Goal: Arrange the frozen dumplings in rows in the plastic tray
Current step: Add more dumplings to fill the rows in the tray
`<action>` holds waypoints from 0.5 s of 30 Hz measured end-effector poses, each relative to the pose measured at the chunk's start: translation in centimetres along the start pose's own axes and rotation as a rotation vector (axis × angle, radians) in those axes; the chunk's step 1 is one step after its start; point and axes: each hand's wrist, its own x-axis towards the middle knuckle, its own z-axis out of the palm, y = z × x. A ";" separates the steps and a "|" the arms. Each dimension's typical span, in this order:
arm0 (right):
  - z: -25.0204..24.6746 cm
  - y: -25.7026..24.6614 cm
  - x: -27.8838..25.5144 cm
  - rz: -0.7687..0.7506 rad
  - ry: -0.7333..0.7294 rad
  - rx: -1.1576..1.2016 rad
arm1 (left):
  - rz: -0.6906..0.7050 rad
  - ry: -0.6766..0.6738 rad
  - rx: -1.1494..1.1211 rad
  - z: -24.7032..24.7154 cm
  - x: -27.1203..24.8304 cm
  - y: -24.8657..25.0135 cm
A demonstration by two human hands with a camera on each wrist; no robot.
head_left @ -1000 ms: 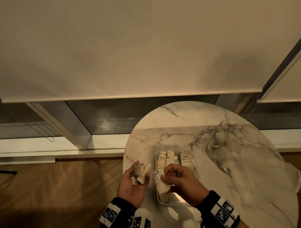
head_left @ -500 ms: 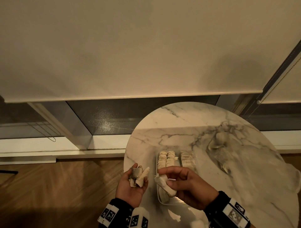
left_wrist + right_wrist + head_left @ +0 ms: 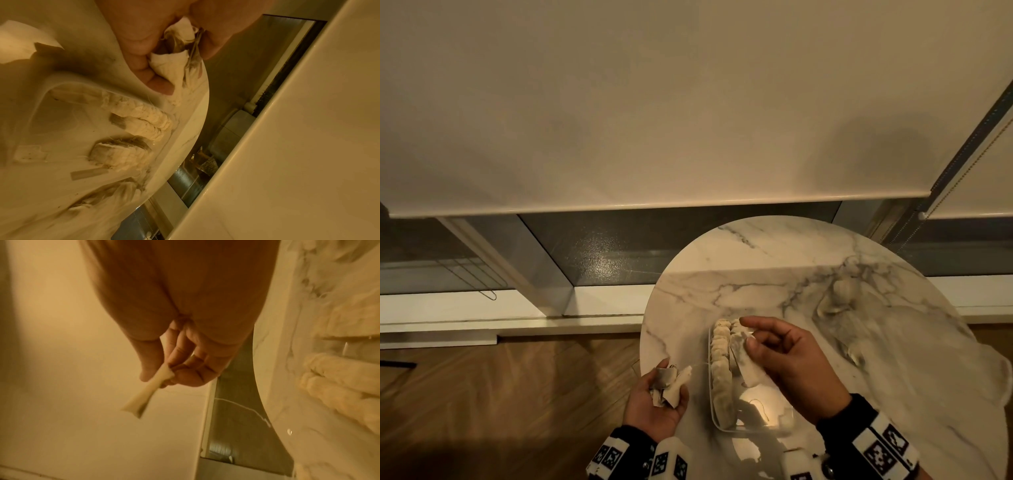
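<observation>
A clear plastic tray (image 3: 717, 423) sits on the round marble table (image 3: 756, 260), with rows of pale dumplings (image 3: 719, 356) lying along its left side. My right hand (image 3: 749, 340) hovers over the tray and pinches one flat dumpling (image 3: 743, 365) by its top edge, so it hangs beside the second row. The right wrist view shows the pinched dumpling (image 3: 148, 389) edge-on below the fingers (image 3: 185, 368). My left hand (image 3: 674, 385) stays off the table's left edge, palm up, gripping a small bunch of dumplings (image 3: 666, 375). That bunch (image 3: 174, 65) and the rows (image 3: 144, 116) also appear in the left wrist view.
A crumpled clear bag (image 3: 837, 303) lies on the right half of the table. A lowered roller blind (image 3: 688, 102) and a window sill (image 3: 482, 308) stand behind the table. Wooden floor (image 3: 500, 394) lies to the left, under my left hand.
My right hand has carried its dumpling from the tray's near left corner farther away, over the second row. The left hand has barely moved and keeps its bunch.
</observation>
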 end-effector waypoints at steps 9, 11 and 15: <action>-3.4 2.5 1.4 0.106 0.109 -0.586 | 0.008 0.009 -0.006 0.1 0.0 0.0; -4.2 3.2 1.7 0.098 0.150 -0.667 | 0.011 0.010 0.002 0.2 -0.1 0.0; -5.1 4.1 2.4 0.122 0.212 -0.747 | 0.009 0.016 0.008 0.0 0.0 -0.1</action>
